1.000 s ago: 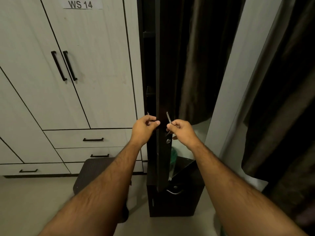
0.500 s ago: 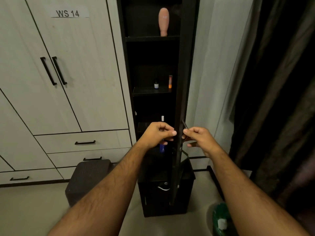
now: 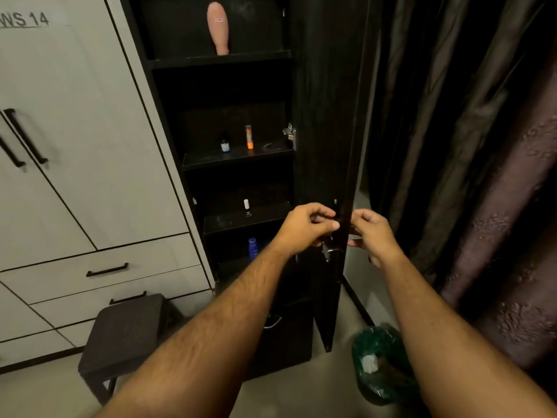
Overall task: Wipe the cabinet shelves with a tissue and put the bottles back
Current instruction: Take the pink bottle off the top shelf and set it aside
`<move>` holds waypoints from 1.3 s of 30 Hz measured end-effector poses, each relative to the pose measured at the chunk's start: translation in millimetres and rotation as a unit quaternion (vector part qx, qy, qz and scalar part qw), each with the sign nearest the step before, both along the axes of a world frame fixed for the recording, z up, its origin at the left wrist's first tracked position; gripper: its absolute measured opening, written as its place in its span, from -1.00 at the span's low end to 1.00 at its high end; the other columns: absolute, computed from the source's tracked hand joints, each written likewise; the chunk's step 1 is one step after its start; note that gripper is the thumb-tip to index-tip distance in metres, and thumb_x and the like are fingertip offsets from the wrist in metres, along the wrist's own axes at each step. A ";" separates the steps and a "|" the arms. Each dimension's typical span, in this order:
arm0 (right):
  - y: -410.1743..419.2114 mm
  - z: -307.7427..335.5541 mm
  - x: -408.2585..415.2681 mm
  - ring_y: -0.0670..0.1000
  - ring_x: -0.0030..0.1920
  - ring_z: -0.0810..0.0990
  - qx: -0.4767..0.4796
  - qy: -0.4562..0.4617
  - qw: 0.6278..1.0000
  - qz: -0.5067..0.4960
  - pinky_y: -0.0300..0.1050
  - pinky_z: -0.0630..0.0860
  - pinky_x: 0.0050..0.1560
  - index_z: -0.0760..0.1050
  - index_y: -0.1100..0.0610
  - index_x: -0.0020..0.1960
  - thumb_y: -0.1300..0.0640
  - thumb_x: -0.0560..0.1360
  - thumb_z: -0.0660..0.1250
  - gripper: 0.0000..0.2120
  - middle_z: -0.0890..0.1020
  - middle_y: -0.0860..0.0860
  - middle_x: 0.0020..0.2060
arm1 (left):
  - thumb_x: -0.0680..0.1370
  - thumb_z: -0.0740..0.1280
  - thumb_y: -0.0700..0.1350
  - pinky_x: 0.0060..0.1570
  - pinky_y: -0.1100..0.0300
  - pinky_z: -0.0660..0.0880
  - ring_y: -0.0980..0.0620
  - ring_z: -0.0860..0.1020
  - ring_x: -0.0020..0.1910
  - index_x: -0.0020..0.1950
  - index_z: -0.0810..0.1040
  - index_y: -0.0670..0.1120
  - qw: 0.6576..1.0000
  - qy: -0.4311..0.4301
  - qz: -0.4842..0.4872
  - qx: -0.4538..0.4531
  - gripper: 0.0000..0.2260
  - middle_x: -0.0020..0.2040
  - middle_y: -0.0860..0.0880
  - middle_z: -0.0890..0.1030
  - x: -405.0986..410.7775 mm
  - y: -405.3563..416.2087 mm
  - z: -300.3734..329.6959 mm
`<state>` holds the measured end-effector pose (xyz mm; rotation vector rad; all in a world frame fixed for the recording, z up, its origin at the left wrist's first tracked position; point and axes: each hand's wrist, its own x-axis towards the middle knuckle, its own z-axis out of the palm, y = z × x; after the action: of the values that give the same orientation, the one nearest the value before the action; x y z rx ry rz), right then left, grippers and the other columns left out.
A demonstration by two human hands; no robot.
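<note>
Gripping the edge of the open cabinet door [image 3: 328, 164]: left hand [image 3: 304, 226] curling round its inner side, right hand [image 3: 372, 233] pinching its outer side. Standing on the dark cabinet shelves [image 3: 238, 159]: pink bottle [image 3: 218, 27] uppermost; small dark bottle [image 3: 224, 142] and orange tube [image 3: 249, 136] below; white-capped bottle [image 3: 247, 207] lower; blue bottle [image 3: 253, 247] lowest. Sitting on the floor at right: green-lined bin [image 3: 381, 365].

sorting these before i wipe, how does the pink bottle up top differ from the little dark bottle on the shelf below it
The pink bottle is much larger than the dark bottle. The pink bottle is pale, rounded and widest at its top, narrowing toward the shelf; the dark bottle is nearly black with a pale label low on it. The pink bottle stands alone on its shelf; the dark bottle has an orange tube beside it. Both stand upright in the open cabinet.
</note>
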<state>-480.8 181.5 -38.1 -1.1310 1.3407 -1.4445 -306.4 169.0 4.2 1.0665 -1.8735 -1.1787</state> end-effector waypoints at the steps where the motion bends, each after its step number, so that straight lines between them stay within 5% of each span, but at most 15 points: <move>1: 0.1 -1.3 -3.4 -0.03 -0.14 0.68 -0.003 -0.009 1.000 -0.020 -0.16 0.54 -0.28 0.59 0.02 -0.14 0.02 0.58 0.30 -0.84 0.69 -0.03 -0.21 | 0.51 0.43 -0.11 -0.11 0.14 0.63 0.10 0.65 0.00 0.18 0.56 0.00 1.000 -0.005 -0.010 -0.002 -0.75 0.02 0.01 0.67 -5.0 0.3 1.7; 6: -4.1 -7.3 -18.4 0.16 -0.06 0.69 -0.017 -0.036 0.994 -0.104 0.09 0.64 -0.07 0.59 0.15 0.02 0.06 0.58 0.31 -0.83 0.68 0.17 -0.07 | 0.53 0.41 -0.06 -0.01 0.09 0.62 0.15 0.58 0.11 0.27 0.53 0.02 0.999 -0.032 -0.032 -0.008 -0.69 0.12 0.08 0.62 -14.6 -3.0 5.3; 12: 5.4 -40.1 -5.5 0.05 -0.17 0.64 0.025 -0.017 0.990 -0.141 -0.09 0.53 -0.25 0.60 0.16 -0.06 0.04 0.62 0.24 -0.75 0.65 0.10 -0.17 | 0.55 0.39 -0.04 0.02 0.08 0.62 0.14 0.55 0.15 0.29 0.51 0.03 0.999 -0.033 -0.019 -0.004 -0.68 0.17 0.08 0.59 -0.6 -15.0 -2.6; 18: 33.7 -113.3 26.0 0.04 -0.35 0.40 0.119 0.048 0.933 -0.337 -0.13 0.32 -0.33 0.46 0.24 -0.17 0.02 0.62 0.21 -0.68 0.43 0.08 -0.37 | 0.54 0.39 0.00 0.04 0.09 0.60 0.12 0.55 0.18 0.30 0.50 0.05 0.999 -0.048 -0.007 0.013 -0.66 0.20 0.08 0.58 23.5 -27.8 -24.4; 23: 47.2 -155.5 75.5 0.09 -0.36 0.45 0.160 0.145 0.945 -0.245 0.08 0.49 -0.25 0.41 0.23 -0.26 0.08 0.60 0.25 -0.69 0.46 0.12 -0.40 | 0.53 0.40 0.01 0.16 0.21 0.52 0.23 0.56 0.10 0.31 0.50 0.07 0.997 -0.066 0.045 -0.007 -0.65 0.22 0.10 0.58 67.9 -48.1 -39.0; 28: -5.1 -94.8 122.2 -0.02 -0.36 0.51 0.031 0.218 0.969 -0.111 -0.10 0.46 -0.33 0.47 0.05 -0.27 -0.03 0.55 0.32 -0.74 0.53 -0.01 -0.38 | 0.55 0.37 0.00 0.22 0.23 0.41 0.17 0.49 0.24 0.36 0.47 0.07 0.983 -0.115 0.118 -0.083 -0.62 0.27 0.09 0.55 117.4 -67.2 -34.0; 39: -149.8 71.7 186.9 -0.17 -0.21 0.56 -0.167 0.293 0.929 -0.149 -0.21 0.52 -0.19 0.54 -0.04 -0.18 -0.14 0.47 0.36 -0.81 0.58 -0.13 -0.23 | 0.54 0.38 0.00 0.24 0.20 0.39 0.10 0.48 0.27 0.39 0.45 0.04 0.954 -0.115 0.175 -0.214 -0.58 0.30 0.04 0.52 205.9 -160.6 66.0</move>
<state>-293.9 31.8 33.7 -1.7392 1.7776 -1.6695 -100.4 8.4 70.2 1.2528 -1.8915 -0.4333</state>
